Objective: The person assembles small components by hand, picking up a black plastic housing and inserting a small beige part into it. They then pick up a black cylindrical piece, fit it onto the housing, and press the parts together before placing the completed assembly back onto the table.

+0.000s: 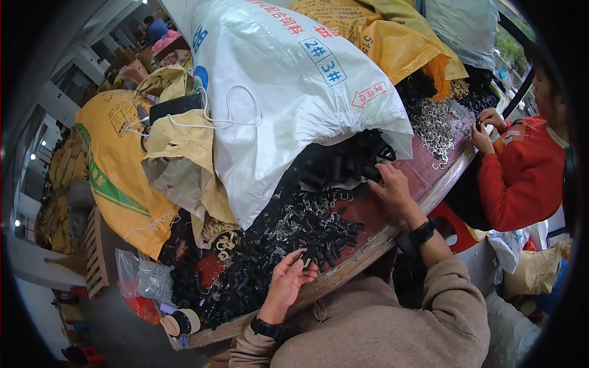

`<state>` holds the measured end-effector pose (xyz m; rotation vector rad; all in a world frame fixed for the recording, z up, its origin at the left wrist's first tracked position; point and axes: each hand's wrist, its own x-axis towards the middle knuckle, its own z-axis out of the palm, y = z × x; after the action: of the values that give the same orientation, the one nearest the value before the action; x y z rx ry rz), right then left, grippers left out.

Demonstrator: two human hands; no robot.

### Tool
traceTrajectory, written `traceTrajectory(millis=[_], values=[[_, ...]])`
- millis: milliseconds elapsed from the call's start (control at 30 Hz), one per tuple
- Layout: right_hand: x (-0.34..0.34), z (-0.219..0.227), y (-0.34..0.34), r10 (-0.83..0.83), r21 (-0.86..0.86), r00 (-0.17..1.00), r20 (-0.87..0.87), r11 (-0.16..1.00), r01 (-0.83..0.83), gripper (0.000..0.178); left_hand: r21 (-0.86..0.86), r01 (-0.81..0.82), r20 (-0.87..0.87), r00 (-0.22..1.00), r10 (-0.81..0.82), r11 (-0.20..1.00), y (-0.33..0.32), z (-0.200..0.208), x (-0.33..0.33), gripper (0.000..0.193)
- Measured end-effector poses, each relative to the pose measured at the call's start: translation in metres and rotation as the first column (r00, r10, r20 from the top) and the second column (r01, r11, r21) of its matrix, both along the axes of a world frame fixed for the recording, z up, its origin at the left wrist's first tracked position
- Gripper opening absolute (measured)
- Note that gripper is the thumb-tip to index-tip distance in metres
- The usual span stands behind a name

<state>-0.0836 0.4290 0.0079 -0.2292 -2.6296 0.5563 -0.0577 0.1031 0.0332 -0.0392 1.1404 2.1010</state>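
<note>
Low over the table's near edge, my left hand [283,284] pinches a small black part [308,260] with a pale, brass-coloured bit on it. My right hand [396,189] is at the mouth of a large white woven sack [288,92], its thumb and fingers closed on a black piece at the edge of the pile. Black, tube-like pieces [340,167] spill from that sack. Between my hands lies a heap of small black parts [334,236] mixed with silvery metal clips [288,224].
To the right a person in a red top [521,175] handles a small dark piece beside a pile of metal hooks [435,126]. Yellow sacks [116,147] stand at the left. A bag of small metal pieces [154,279] and a tape roll [186,320] sit at the table's left end.
</note>
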Motion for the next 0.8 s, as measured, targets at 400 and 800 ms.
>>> traceTrajectory(millis=[400, 800], values=[[0.027, 0.022, -0.034, -0.211, -0.817, 0.934, -0.287, -0.455, -0.354, 0.043, -0.052, 0.015, -0.027, 0.999, -0.017, 0.999, -0.01, 0.012, 0.005, 0.027], [0.059, 0.044, -0.119, 0.597, -0.883, 0.793, -0.122, 0.299, -0.361, 0.02, -0.099, 0.113, -0.07, 0.99, -0.121, 0.989, -0.004, 0.032, 0.006, 0.03]])
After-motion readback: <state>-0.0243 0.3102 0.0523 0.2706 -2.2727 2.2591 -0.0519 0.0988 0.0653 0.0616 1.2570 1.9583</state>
